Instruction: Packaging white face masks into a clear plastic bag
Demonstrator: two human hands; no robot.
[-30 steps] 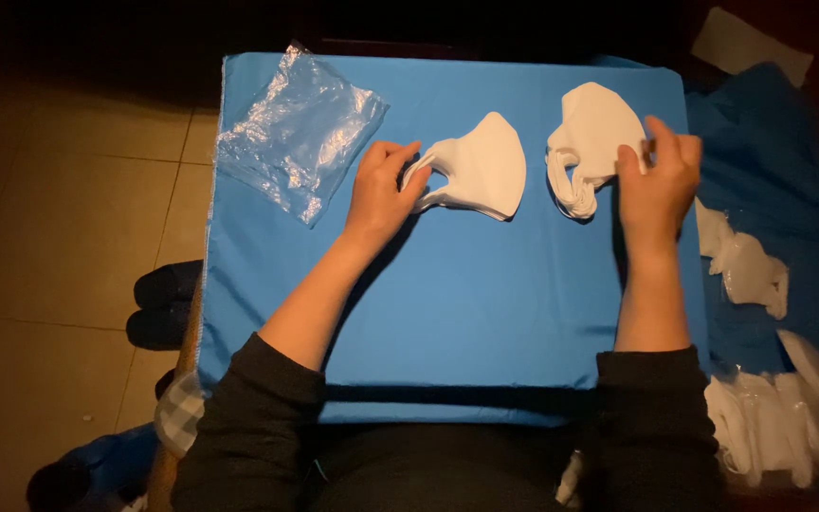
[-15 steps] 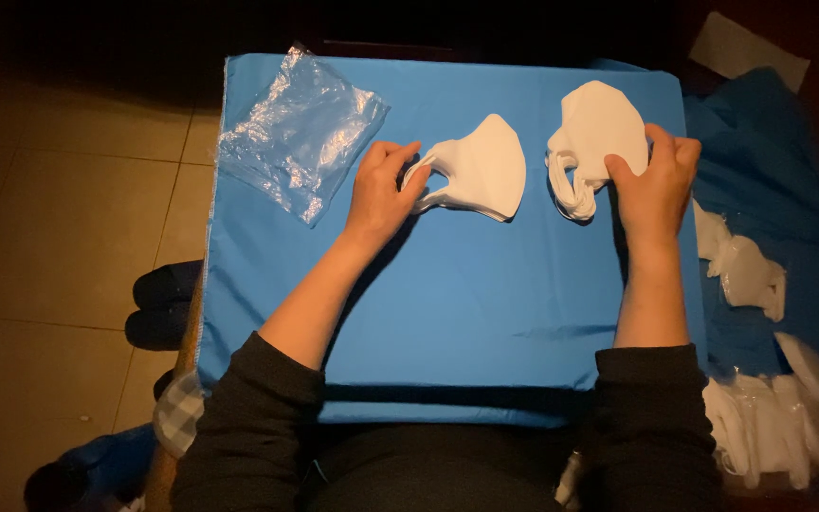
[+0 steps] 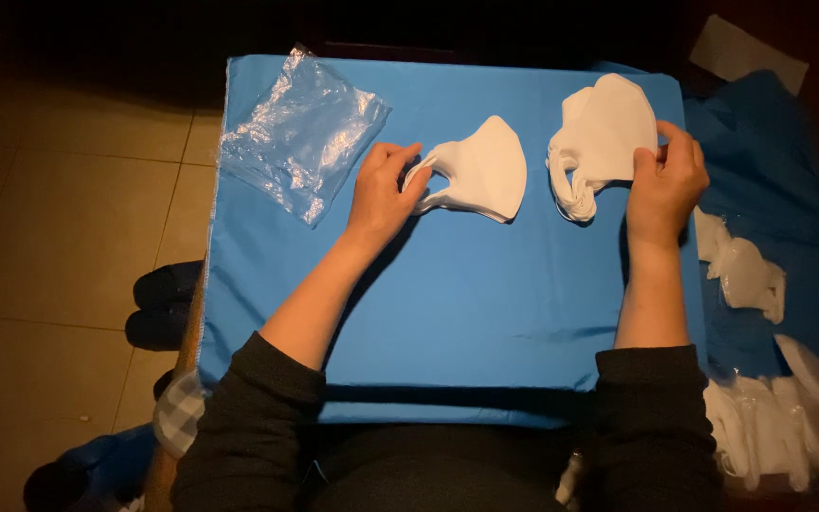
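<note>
The left hand (image 3: 383,194) pinches the ear loop of a white mask (image 3: 482,171) lying just right of it; the right hand (image 3: 665,180) grips a mask stack (image 3: 604,137) at its right edge.

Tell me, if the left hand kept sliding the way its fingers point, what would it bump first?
The left hand already touches the ear loop of the white mask stack, which lies right where its fingers point, so it would push into that stack first.

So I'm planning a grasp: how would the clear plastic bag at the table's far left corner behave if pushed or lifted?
The clear plastic bag looks thin and crinkled, so it would probably flop and crumple when lifted. Its glossy film likely slides easily over the blue table cover. It seems very light for its size.
</note>
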